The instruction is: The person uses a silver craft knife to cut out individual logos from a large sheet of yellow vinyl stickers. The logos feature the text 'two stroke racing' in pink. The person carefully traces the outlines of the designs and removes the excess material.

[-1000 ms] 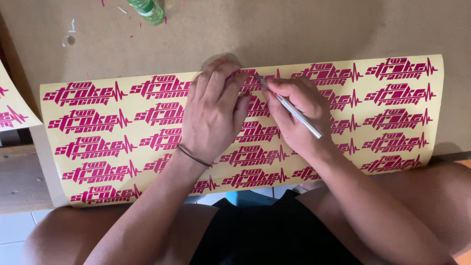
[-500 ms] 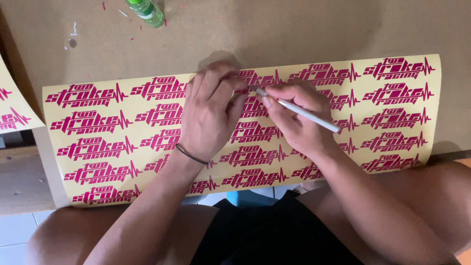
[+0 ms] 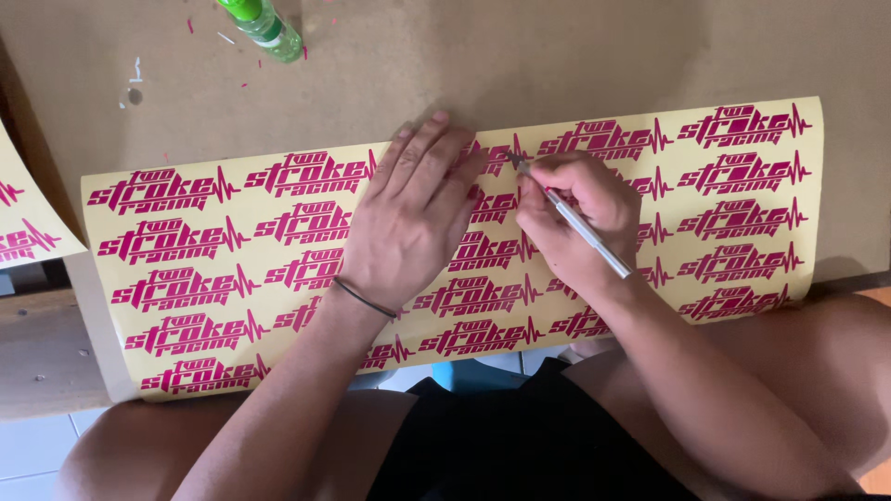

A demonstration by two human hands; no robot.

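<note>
A pale yellow sticker sheet (image 3: 278, 278) lies across a brown work surface (image 3: 557, 65), its near edge hanging over toward the person's lap. It carries rows of magenta logo decals, and on almost all of the sheet the backing around them reads as bare yellow — so the weeding looks largely done, though that is a judgement from colour alone.

The left hand (image 3: 408, 232) lies flat on the middle of the sheet, fingers together and stretched forward, pressing the vinyl down; it holds nothing. The right hand (image 3: 580, 227) is closed in a pen grip on a slim silver craft knife (image 3: 575, 223), the blade tip touching the sheet near its far edge, just beside the left fingertips. What is being picked at there is too small to tell — possibly a leftover sliver inside one decal.

What seems left is that spot and whatever the hands cover. Tiny magenta scraps (image 3: 190, 26) dot the surface near a green bottle (image 3: 263, 26) (well apart from the work), and a second sheet (image 3: 23, 227) shows at the left edge
</note>
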